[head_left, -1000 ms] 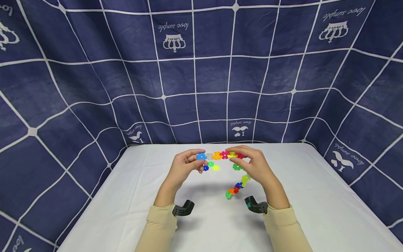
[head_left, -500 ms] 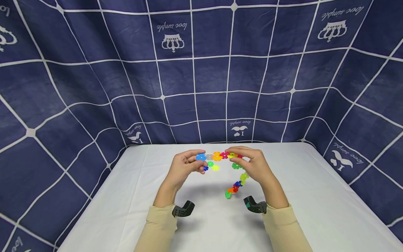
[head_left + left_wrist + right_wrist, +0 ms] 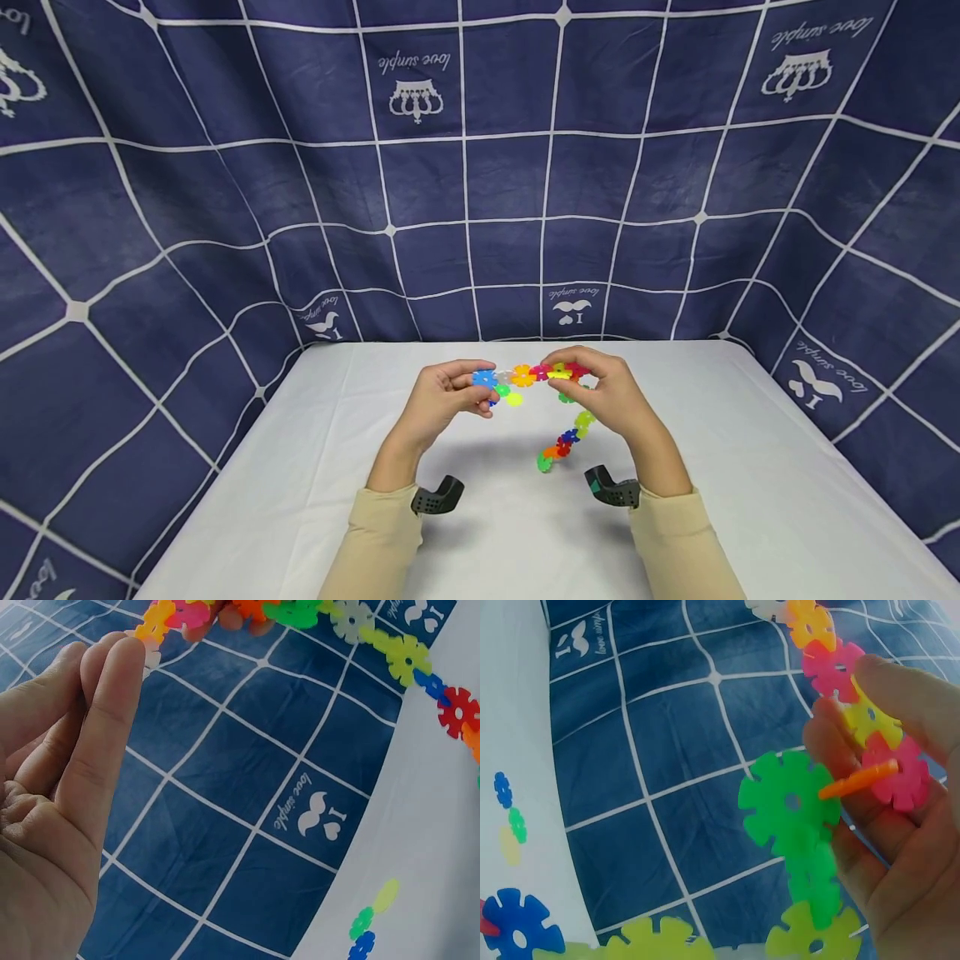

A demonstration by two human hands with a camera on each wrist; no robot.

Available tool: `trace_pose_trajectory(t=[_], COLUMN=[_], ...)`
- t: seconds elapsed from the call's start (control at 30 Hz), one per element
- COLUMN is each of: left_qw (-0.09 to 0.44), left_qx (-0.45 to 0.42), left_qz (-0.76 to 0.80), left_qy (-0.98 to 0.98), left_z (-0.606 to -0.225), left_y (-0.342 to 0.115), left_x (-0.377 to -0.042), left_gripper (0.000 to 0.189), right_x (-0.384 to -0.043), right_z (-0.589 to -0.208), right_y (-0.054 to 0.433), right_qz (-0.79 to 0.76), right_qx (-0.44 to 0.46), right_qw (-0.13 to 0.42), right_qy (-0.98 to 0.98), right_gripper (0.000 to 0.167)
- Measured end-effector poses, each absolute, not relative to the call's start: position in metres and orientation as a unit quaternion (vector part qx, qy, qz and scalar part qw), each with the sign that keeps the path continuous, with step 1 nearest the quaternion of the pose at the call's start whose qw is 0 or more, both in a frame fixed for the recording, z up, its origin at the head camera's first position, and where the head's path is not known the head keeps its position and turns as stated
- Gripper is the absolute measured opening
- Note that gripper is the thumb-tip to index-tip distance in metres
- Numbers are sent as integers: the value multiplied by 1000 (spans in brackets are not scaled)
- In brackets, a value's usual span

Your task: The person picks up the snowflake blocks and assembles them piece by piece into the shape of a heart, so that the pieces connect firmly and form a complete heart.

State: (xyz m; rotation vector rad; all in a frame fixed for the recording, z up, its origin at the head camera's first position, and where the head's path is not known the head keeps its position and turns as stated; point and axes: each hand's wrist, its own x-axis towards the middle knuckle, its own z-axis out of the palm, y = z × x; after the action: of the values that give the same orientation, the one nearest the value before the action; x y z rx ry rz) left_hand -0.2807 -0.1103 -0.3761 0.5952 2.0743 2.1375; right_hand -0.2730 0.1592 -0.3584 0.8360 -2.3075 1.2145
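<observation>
A chain of flower-shaped interlocking plastic discs runs between the two hands, above the table. My left hand (image 3: 444, 396) pinches its end, a blue disc (image 3: 484, 378), between thumb and fingers. Beside it come a whitish disc, an orange disc (image 3: 522, 376) and a pink disc (image 3: 834, 669). At a yellow disc (image 3: 874, 716), the thumb and fingers of my right hand (image 3: 609, 393) hold the chain. From there the rest bends down through a green disc (image 3: 784, 799) and dangles to a green end disc (image 3: 544, 462). The left palm hides the blue disc in the left wrist view.
Behind the chain, loose discs lie on the white-covered table (image 3: 262, 500): a yellow one (image 3: 514, 400), a green one (image 3: 502, 390) and a blue one (image 3: 362, 946). A dark blue checked curtain (image 3: 510, 183) surrounds the table at the back and sides.
The left hand and the blue disc have shifted slightly right and down, closer to the right hand. The whitish disc is now more covered. Both hands keep their grip.
</observation>
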Motion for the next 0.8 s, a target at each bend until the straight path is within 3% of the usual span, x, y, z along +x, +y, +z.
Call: trace_pose_trajectory(t=[0.33, 0.8], left_qw=[59, 82], left_qx=[206, 218], left_qz=[688, 694], left_qy=[693, 681], left_z=[-373, -372], left_y=[-105, -101], left_x=[-277, -274], left_gripper=[40, 38], right_x=[-270, -273], right_z=[-354, -358], right_y=[155, 159], right_qz=[426, 442], right_qx=[293, 360], right_qw=[202, 239], right_qy=[-832, -786], right_gripper=[25, 29])
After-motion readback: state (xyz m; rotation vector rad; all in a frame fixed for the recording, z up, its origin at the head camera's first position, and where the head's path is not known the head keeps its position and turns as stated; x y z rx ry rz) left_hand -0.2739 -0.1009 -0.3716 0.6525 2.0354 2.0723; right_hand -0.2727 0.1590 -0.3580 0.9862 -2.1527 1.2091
